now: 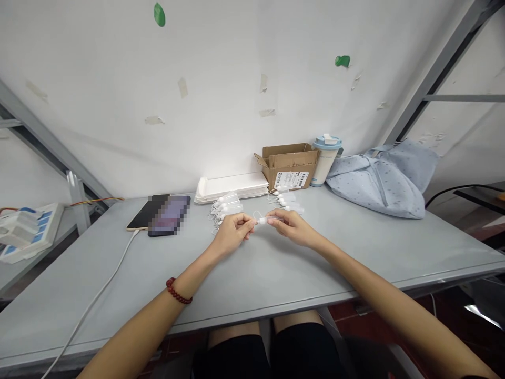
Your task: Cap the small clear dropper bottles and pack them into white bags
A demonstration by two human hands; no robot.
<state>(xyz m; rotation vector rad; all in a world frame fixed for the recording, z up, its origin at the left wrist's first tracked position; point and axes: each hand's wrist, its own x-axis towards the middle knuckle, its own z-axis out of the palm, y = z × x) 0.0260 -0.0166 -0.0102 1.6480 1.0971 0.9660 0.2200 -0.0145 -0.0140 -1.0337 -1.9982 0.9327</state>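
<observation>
1. Far left, off the counter edge: a white-and-blue power strip [23, 229] of hard plastic, well apart from my work.
2. The counter [51, 300] is smooth, matte grey. A thin white cable [98, 300] runs across it up to a flat dark tablet [144, 210]. A phone [169, 216] lies just beside it, its screen blurred.
3. Left hand [231, 234]: fingers curled narrow, thumb and forefinger pinched on the left end of the small white piece [265, 220]. A red bead bracelet [177, 292] sits on that wrist.
4. The small white piece is held just above the counter, mid-centre, directly between the two hands. Its long axis runs left to right, fingertip to fingertip. It looks like a short plastic tube with a thin loop at the left end; finer detail is too small to tell. Neither hand is nearer, since both touch it.
5. Right hand [292, 226]: also closed narrow, pinching the right end of the piece.
6. Just behind the hands are a loose pile of like pieces [226, 206] on the left and a second cluster [286, 200] on the right. Both are glossy white.
7. Against the wall: a stack of flat white trays [232, 187], an open cardboard box [290, 163] with a label, a lidded cup [325, 158], and a soft pale-blue cloth bag [382, 181].
</observation>
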